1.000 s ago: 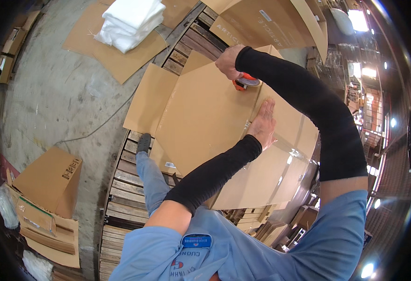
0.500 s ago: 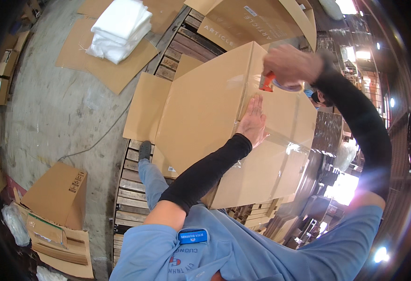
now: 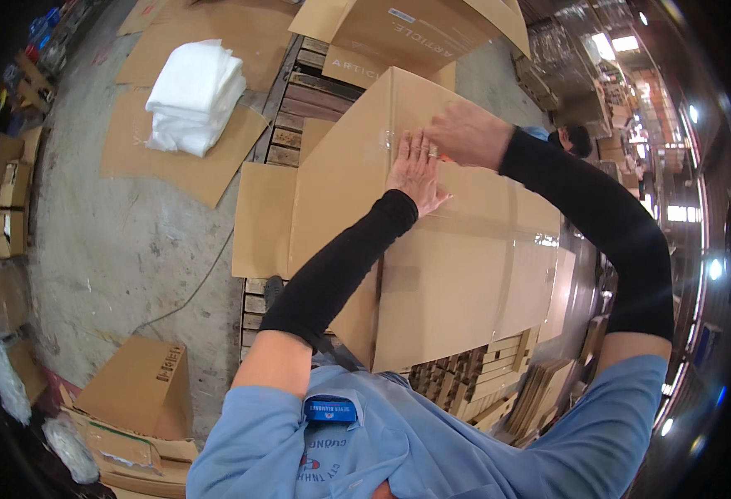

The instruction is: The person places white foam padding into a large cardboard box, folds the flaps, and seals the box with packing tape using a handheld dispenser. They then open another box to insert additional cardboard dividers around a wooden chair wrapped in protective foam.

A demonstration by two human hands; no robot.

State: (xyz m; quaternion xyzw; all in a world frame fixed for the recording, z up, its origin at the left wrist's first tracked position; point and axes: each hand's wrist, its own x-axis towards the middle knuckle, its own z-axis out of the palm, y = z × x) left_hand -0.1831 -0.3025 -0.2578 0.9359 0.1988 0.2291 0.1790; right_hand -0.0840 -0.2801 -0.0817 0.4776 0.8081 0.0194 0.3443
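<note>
A large brown cardboard box (image 3: 473, 266) stands before me, with clear tape along its surface. My left hand (image 3: 416, 175) lies flat near the box's far edge, fingers stretched out. Right beside it, my right hand (image 3: 469, 135) is closed around a tape dispenser (image 3: 444, 158). Only a small orange part of the dispenser shows; the hand hides the rest. An upright flap (image 3: 263, 218) sticks out at the box's left.
Wooden slats (image 3: 286, 137) run under the box. Beyond it stands another open carton (image 3: 407, 37). White folded sheets (image 3: 195, 96) lie on flat cardboard at the far left. A smaller carton (image 3: 136, 387) sits lower left. A person (image 3: 577, 141) is partly visible past the box.
My right hand has come down and left with the tape dispenser, close beside my left hand. My left hand stays flat on the box. The view has shifted.
</note>
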